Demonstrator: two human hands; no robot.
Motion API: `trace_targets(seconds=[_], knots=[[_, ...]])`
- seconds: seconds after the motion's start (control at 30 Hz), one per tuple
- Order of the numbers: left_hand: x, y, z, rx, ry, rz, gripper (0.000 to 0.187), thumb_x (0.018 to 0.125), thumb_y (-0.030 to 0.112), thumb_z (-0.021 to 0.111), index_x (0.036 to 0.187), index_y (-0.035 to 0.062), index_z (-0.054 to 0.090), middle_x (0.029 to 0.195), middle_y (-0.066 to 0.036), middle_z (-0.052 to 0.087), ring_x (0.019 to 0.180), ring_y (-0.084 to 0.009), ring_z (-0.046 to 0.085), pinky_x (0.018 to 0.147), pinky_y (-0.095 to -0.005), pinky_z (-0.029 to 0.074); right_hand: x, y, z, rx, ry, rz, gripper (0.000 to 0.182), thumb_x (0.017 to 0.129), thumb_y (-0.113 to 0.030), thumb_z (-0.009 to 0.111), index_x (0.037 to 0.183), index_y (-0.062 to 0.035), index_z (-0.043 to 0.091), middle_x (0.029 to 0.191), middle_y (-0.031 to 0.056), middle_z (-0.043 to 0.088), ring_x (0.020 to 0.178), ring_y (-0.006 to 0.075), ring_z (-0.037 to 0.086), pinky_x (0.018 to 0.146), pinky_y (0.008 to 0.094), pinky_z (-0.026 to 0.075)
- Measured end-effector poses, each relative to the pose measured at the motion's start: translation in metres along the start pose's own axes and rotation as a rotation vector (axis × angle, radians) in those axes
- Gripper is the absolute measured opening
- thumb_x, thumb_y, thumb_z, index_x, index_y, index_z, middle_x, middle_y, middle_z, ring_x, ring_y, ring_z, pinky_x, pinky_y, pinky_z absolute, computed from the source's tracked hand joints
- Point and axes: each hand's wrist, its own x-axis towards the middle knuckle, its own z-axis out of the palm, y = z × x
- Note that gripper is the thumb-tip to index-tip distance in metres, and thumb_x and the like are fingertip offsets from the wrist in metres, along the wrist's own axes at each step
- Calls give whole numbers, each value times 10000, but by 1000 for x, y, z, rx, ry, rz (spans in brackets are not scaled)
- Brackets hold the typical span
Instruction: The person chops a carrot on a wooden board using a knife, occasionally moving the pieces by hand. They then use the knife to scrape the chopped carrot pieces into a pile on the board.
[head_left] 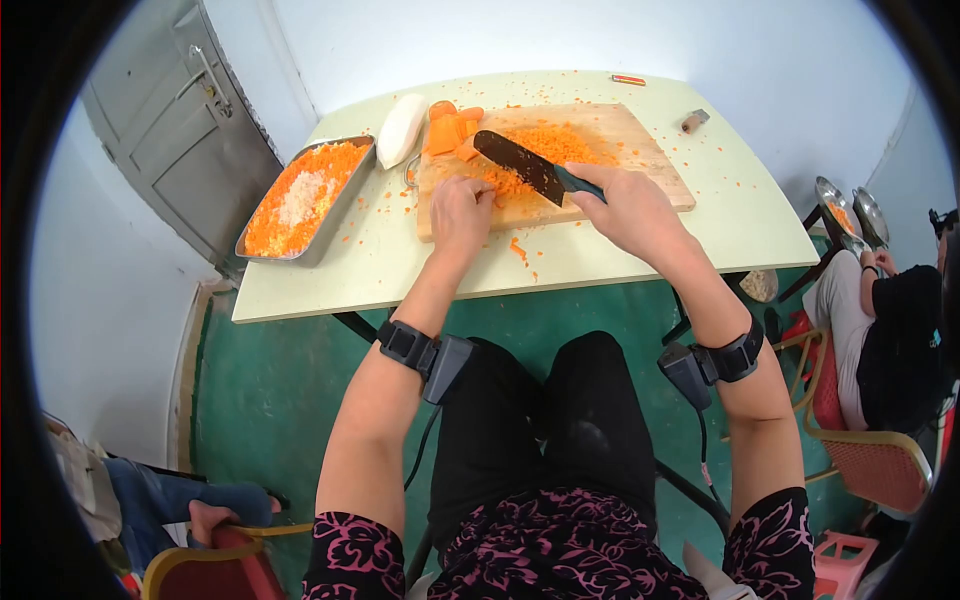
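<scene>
My right hand (630, 212) is wrapped round the dark green handle of a kitchen knife (520, 165). Its broad dark blade, with orange bits stuck on it, lies over a heap of chopped carrot (565, 142) on the wooden cutting board (640, 150). At the board's front left, my left hand (462, 212) has its fingers curled together beside the chopped carrot. Whatever those fingers may hold is hidden. Larger carrot pieces (447, 133) lie at the board's back left corner, beyond my left hand.
A metal tray (335, 215) of chopped carrot with a pale heap on top stands at the table's left. Beside it lies a peeled white radish (402, 130). A red utility knife (628, 80) lies at the back. Another person (900, 330) sits at right, one at lower left.
</scene>
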Motion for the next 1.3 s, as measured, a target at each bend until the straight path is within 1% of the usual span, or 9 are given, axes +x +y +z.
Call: trace_targets(seconds=[0.2,0.4,0.57,0.77,0.87,0.97,1.07,1.17,1.3], knots=[[3,2,-7,-19,-59,-98,102,718,86,674,788,15,697,712,-136,656,633,-253,625,626,-336,490,-2,-6,-11,87,52,18,333,844,-220,553,1154,-112,604,812,174,640,763,311,616,693,390,486],[3,-2,-8,-54,-83,-61,117,718,92,677,799,10,696,745,-153,658,670,-264,633,643,-336,492,-6,-20,-4,122,48,-48,330,843,-228,565,1143,-97,604,823,174,640,765,310,615,680,395,483],[3,1,-9,-62,-77,-73,80,693,34,649,755,4,689,797,-155,655,790,-315,585,755,-383,465,0,-14,16,66,23,-113,332,846,-215,558,1155,-101,597,819,156,648,765,309,618,678,401,487],[3,2,-9,-34,-60,11,87,684,9,636,755,2,685,810,-146,645,811,-315,579,754,-382,462,0,-34,-7,69,-87,34,336,845,-219,557,1154,-96,598,851,163,651,805,310,620,717,398,489],[1,-2,-5,-24,-19,50,77,682,6,639,746,0,683,812,-144,638,811,-316,578,754,-383,459,2,-11,20,83,40,-119,357,839,-234,592,1168,-93,592,742,182,618,651,307,584,626,365,461],[2,-2,-6,-29,-22,52,70,685,6,639,740,4,683,800,-146,634,807,-314,577,751,-383,457,2,-16,8,139,29,-61,357,840,-229,592,1171,-96,591,728,174,616,616,285,568,606,352,451],[2,-3,-5,-19,-35,53,65,694,28,645,743,10,683,767,-137,637,773,-304,586,722,-376,465,2,-21,-1,118,-30,59,337,843,-237,562,1159,-125,598,825,155,652,774,304,622,688,381,496],[2,-3,-3,-19,-33,41,66,703,22,631,739,9,685,771,-139,638,779,-306,582,730,-380,461,2,-5,15,52,13,-81,339,844,-236,560,1161,-121,596,831,156,651,773,307,620,689,387,492],[0,-3,-3,-17,-17,43,73,708,16,620,738,5,685,782,-139,640,784,-308,577,738,-383,458,0,-18,1,108,-22,29,344,845,-236,560,1163,-109,594,837,159,650,773,307,620,687,394,490]])
